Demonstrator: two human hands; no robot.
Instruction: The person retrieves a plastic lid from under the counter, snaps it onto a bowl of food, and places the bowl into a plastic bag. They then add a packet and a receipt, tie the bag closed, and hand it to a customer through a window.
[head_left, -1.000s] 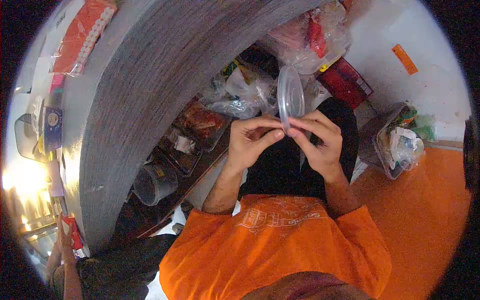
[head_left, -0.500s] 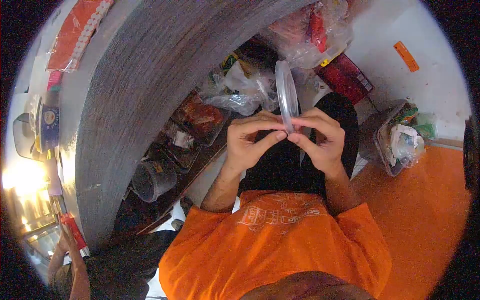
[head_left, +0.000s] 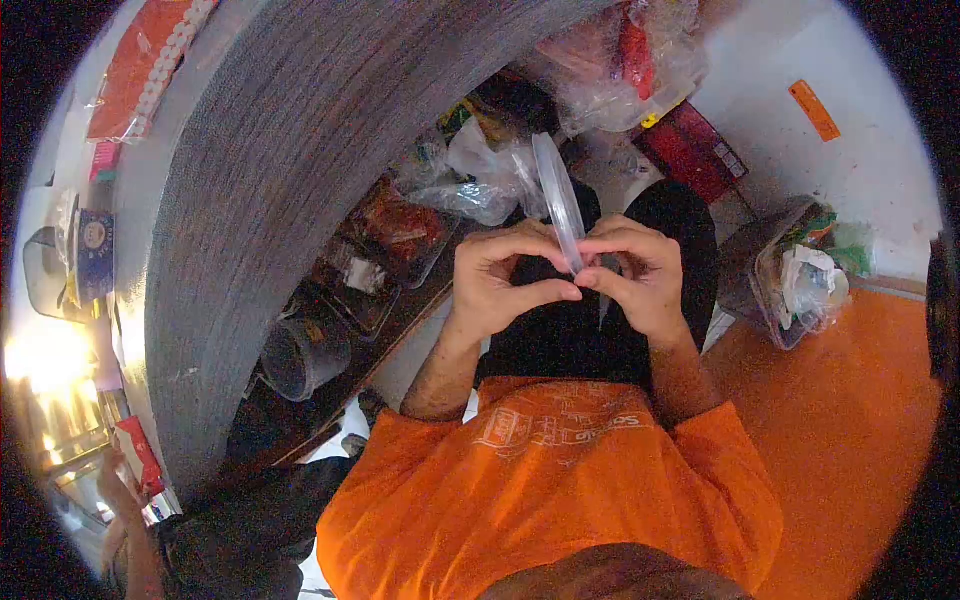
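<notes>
Lid (head_left: pixel 560 195) of clear, ridged plastic, in fingertip pinch of left hand (head_left: pixel 497 287) and right hand (head_left: pixel 645 278).

Clutter around a grey surface (head_left: pixel 260 170), plus bin (head_left: pixel 738 262), wall (head_left: pixel 760 50) and orange floor (head_left: pixel 850 400).
Left of grey surface: orange packet (head_left: pixel 135 75) in clear wrap, dark blue item (head_left: pixel 96 250), red packet (head_left: pixel 140 455), bright glare (head_left: pixel 50 355); another person (head_left: pixel 225 535) at lower left. Right of it: clear tub (head_left: pixel 300 358), tray (head_left: pixel 402 228) with reddish contents, crumpled clear bags (head_left: pixel 475 195), big plastic bag (head_left: pixel 605 95) at top, dark red box (head_left: pixel 692 152) near it. Bin tilted, stuffed with wrappers (head_left: pixel 808 285). Orange label (head_left: pixel 815 110) on wall.
</notes>
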